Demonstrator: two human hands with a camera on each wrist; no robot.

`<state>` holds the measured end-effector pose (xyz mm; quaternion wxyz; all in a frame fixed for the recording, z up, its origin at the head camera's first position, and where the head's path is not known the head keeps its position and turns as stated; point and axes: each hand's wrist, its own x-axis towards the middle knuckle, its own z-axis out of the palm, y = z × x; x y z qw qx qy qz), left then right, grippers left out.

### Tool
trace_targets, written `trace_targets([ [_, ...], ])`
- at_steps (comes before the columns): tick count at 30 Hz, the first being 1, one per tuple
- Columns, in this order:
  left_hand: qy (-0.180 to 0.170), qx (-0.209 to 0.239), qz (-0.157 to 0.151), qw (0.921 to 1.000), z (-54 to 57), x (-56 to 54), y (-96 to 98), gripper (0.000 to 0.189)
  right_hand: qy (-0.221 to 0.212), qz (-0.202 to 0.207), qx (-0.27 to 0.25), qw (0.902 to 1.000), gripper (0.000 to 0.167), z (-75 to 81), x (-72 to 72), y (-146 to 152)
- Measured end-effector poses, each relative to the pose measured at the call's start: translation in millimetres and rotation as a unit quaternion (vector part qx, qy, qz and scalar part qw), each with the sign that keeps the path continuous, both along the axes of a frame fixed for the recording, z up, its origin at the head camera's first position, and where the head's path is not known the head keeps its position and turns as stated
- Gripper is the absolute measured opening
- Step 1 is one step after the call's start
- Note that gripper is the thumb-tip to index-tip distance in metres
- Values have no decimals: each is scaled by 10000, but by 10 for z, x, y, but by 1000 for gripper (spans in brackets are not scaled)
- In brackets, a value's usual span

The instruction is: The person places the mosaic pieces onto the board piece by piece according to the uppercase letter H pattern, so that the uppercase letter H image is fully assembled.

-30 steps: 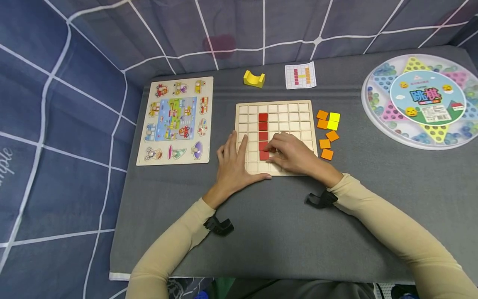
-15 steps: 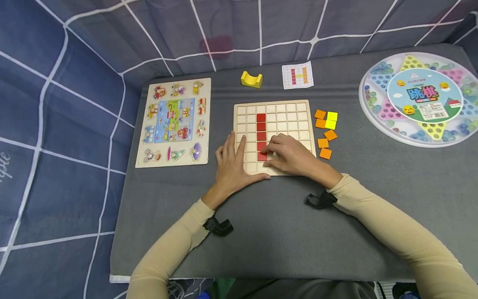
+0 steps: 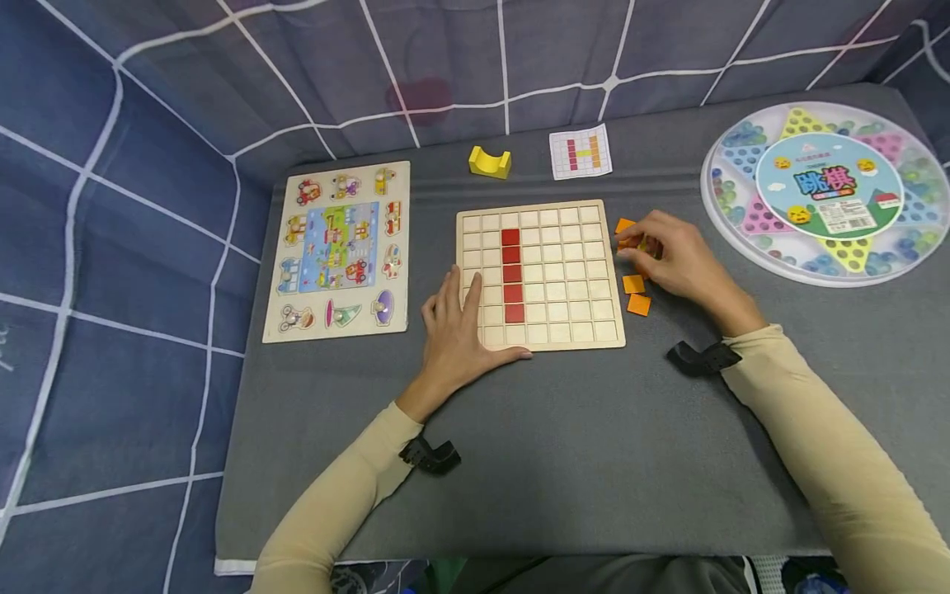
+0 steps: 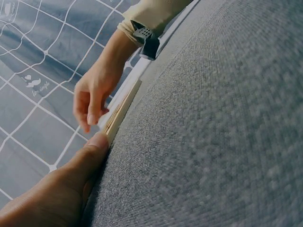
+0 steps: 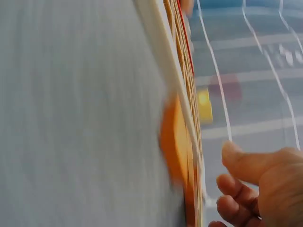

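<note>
A wooden grid board (image 3: 560, 312) has several red square tiles (image 3: 513, 293) lined up in one column. My left hand (image 3: 456, 340) rests spread at its lower left corner, fingers straight over the left edge and thumb along the near edge. In the left wrist view, the left thumb (image 4: 90, 153) meets the board's side. My right hand (image 3: 679, 260) is just right of the board, over a group of orange square tiles (image 3: 633, 285), and hides part of it. The right wrist view shows nothing between that hand's thumb and fingers (image 5: 236, 208).
Behind the board lie a yellow curved block (image 3: 490, 163) and a pattern card (image 3: 580, 153). At the left is a picture puzzle board (image 3: 339, 312); a round Chinese checkers set (image 3: 827, 198) lies at the far right. A curtain (image 3: 460, 58) hangs along the table's back.
My right hand has left the lowest red tile in the column and moved right to the loose tiles beside the board. My left hand keeps its place on the corner.
</note>
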<state>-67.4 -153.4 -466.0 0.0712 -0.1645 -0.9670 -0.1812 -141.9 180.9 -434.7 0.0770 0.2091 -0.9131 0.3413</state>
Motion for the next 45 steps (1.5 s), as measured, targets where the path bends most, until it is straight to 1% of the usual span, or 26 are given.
trace_targets([
  [2,40,37,-13,10000,-6,2,-9,132,-83,-375,71,9992,20,-5,-59,124],
  [4,85,56,-33,9999,-11,5,-17,132,-280,-655,166,9973,23,-7,-99,206],
  [8,157,56,-71,9998,-19,9,-23,133,-677,-884,311,9933,27,-22,-156,272],
  [11,168,52,-67,9998,-22,5,-18,133,-793,-927,304,9921,26,-34,-197,276],
  [18,18,107,-53,9999,-1,-3,-6,132,-852,-1067,337,9901,23,-21,-278,276],
  [23,42,46,-44,10000,-5,-8,-7,133,-920,-1231,387,9874,26,-12,-346,257],
  [33,-6,-28,-12,10000,1,-9,0,133,-1105,-1104,395,9869,29,-14,-328,302],
  [39,43,-8,-35,10000,-6,-6,-4,134,-1080,-1114,432,9869,28,-33,-325,300],
  [45,17,-27,-20,10000,-4,-6,-4,134,-1072,-1118,447,9869,28,-40,-324,295],
])
